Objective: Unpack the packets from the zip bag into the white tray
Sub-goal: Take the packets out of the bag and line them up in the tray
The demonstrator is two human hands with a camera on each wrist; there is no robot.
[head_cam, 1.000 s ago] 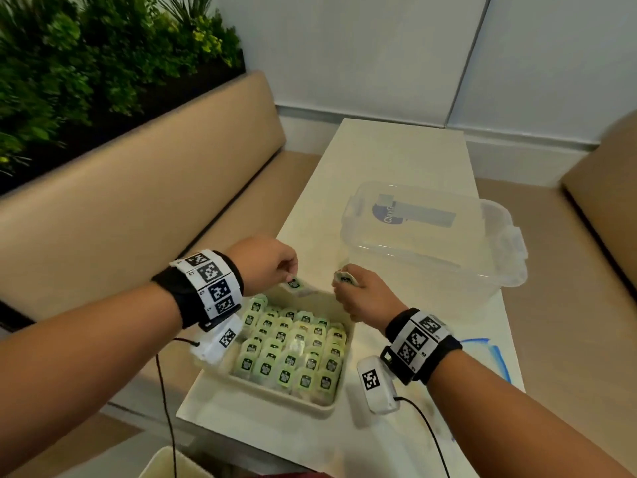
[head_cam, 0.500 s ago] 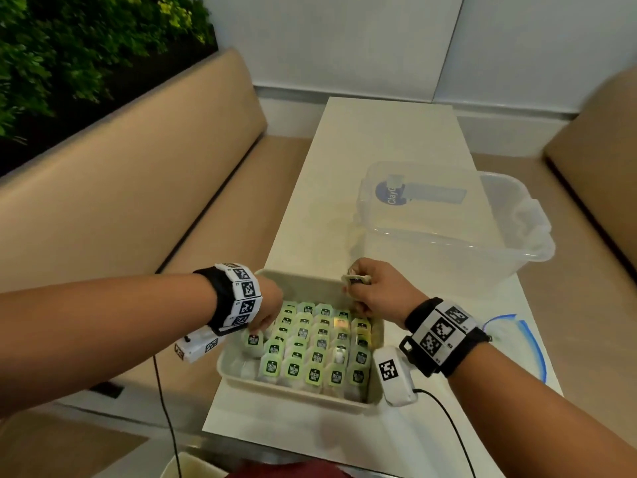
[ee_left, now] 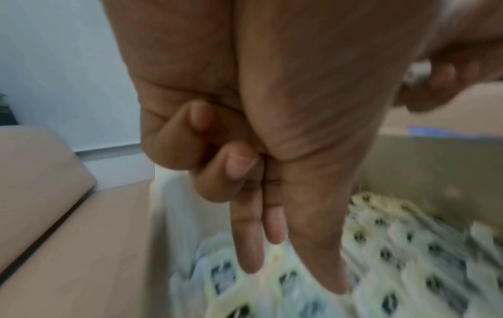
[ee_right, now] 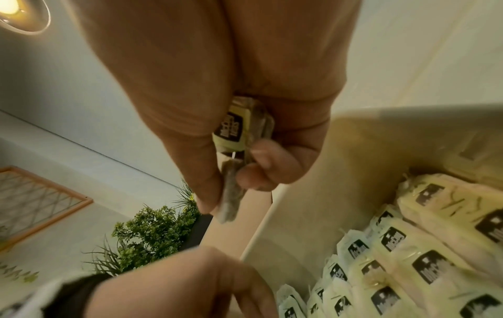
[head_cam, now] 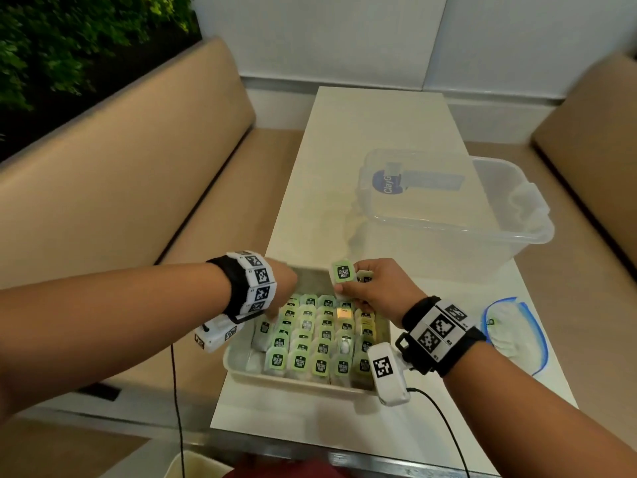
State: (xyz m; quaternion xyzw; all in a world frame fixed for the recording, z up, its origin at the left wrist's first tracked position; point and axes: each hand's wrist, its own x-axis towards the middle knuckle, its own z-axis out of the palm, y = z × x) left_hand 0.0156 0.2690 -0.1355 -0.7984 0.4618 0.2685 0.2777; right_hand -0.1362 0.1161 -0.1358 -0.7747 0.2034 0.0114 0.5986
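My right hand [head_cam: 377, 288] pinches a packet [head_cam: 343, 273] upright over the tray's [head_cam: 241, 365] far edge. My left hand [ee_left: 272, 150], two fingers straight, presses packets at the tray's left side; its fingertips are blurred.

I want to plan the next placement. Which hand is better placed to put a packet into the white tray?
The right hand: it already pinches green-labelled tea packets above the white plastic tray. The left hand holds no packet; its fingers press the packed rows.
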